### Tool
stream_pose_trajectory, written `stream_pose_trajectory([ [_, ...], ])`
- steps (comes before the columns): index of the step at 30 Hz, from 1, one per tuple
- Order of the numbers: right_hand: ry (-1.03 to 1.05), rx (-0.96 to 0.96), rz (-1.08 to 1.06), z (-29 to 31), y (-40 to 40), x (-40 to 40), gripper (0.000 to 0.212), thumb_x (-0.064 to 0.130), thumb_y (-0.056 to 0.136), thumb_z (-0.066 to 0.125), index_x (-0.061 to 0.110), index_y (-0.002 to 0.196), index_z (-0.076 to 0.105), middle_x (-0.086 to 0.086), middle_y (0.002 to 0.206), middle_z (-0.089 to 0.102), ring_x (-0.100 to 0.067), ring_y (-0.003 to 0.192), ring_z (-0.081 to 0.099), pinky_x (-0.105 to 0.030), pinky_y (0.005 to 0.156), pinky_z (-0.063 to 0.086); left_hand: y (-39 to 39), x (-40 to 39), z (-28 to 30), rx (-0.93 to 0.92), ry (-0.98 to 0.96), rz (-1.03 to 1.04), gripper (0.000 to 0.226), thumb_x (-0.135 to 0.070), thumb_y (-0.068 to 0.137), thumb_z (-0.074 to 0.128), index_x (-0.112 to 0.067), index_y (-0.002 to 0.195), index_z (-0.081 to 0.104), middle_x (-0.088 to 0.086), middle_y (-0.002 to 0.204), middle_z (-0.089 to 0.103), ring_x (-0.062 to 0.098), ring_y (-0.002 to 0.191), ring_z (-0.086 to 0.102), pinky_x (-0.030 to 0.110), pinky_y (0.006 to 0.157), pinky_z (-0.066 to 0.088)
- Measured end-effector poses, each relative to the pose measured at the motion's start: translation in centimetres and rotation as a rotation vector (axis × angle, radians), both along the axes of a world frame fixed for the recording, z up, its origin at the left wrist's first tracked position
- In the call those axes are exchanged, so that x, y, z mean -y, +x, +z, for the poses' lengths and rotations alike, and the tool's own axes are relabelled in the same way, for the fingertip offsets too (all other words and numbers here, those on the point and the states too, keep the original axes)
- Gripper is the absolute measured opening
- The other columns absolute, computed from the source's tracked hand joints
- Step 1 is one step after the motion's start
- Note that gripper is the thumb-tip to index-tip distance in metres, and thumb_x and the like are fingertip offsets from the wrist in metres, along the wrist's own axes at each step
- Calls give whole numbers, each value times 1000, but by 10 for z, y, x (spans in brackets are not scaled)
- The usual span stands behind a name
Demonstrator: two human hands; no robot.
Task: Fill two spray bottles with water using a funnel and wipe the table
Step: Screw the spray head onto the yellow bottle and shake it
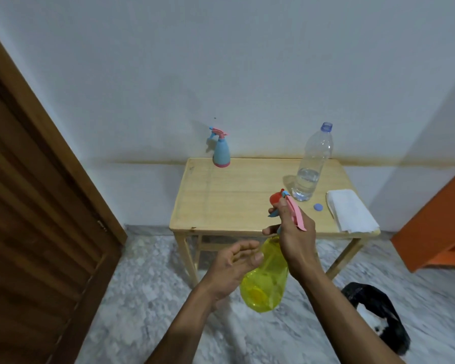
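Two spray bottles are in view: a small blue spray bottle (221, 151) standing upright at the far left corner of the wooden table (234, 200), against the wall, and a yellow spray bottle (267, 282) held in the air in front of the table's near edge. The right hand (296, 232) is closed around its pink and blue spray head, fingers wrapped at the neck; the left hand (234, 261) is loosely open beside the yellow body, fingertips just at its side, though contact is hard to confirm. One clear water bottle (313, 164), uncapped and filled only near the bottom, stands on the right half of the table, with one blue cap (318, 207) lying just beside it and one folded white cloth (351, 210) at the right edge. A red piece behind the right hand's fingers is partly hidden, so its shape is unclear. The floor is grey marble, the wall pale; a brown door stands left, orange furniture right, cut off by the frame.
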State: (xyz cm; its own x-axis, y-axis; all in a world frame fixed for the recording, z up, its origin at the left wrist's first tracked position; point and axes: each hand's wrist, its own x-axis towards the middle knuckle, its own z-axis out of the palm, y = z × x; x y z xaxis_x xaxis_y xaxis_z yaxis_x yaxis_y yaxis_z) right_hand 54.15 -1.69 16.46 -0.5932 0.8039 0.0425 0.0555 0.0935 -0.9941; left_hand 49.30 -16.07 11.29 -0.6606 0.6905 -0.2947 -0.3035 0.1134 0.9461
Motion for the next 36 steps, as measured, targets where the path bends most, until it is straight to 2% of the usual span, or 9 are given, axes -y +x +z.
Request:
stream_pose_trajectory([
  [5,41,37,-17,-3,8,-3,41,44,101,54,10,83,67,-7,82,70,-27,57,72,-33,58,51,-15,3,5,-183,-160,199,27,-19,86,78,-10,110,69,9,108,72,15,96,68,11,72,53],
  [8,99,92,-22,-7,5,-7,43,45,101,54,10,81,66,-13,82,70,-32,65,71,-25,51,52,-37,5,4,-362,-282,159,32,-27,83,81,-14,109,68,6,110,69,20,105,67,26,87,53],
  [12,171,289,36,-26,-4,-9,50,58,95,43,18,68,58,-6,70,66,-34,71,70,-50,76,56,-65,10,8,-656,-598,82,51,-40,83,78,-14,124,64,5,121,66,21,112,63,29,91,49],
  [15,189,445,108,-39,-8,-5,54,57,94,39,15,66,57,-10,72,68,-33,73,68,-46,80,56,-75,22,1,-689,-807,-46,51,-42,86,74,-12,125,59,8,124,62,26,113,60,32,90,49],
  [18,145,566,125,-56,-9,0,56,61,87,37,14,71,62,-11,82,70,-31,78,65,-42,79,54,-78,39,-15,-608,-950,-127,35,-41,85,73,-20,99,50,3,102,55,26,95,56,40,86,51],
  [21,121,588,111,-64,-14,2,60,63,87,36,11,77,66,-12,86,69,-30,79,63,-40,75,50,-77,51,-25,-558,-971,-128,34,-41,85,74,-20,89,48,3,89,56,29,87,62,36,69,46],
  [29,179,596,89,-62,-30,-8,58,59,94,38,11,79,67,-9,81,68,-25,74,61,-38,71,50,-83,49,-25,-596,-949,-55,52,-42,87,73,-14,127,54,10,122,57,27,100,57,40,88,53],
  [34,200,660,61,-60,-32,-13,49,52,98,41,6,90,59,-11,92,62,-31,85,62,-41,79,52,-89,40,-25,-600,-902,-42,33,-40,86,75,-26,92,45,2,100,50,24,87,50,44,93,52],
  [36,211,680,51,-62,-32,-13,49,52,98,40,7,92,59,-13,95,63,-32,88,62,-44,83,54,-91,38,-25,-598,-891,-37,35,-39,85,75,-27,90,43,1,99,49,23,86,49,43,92,52],
])
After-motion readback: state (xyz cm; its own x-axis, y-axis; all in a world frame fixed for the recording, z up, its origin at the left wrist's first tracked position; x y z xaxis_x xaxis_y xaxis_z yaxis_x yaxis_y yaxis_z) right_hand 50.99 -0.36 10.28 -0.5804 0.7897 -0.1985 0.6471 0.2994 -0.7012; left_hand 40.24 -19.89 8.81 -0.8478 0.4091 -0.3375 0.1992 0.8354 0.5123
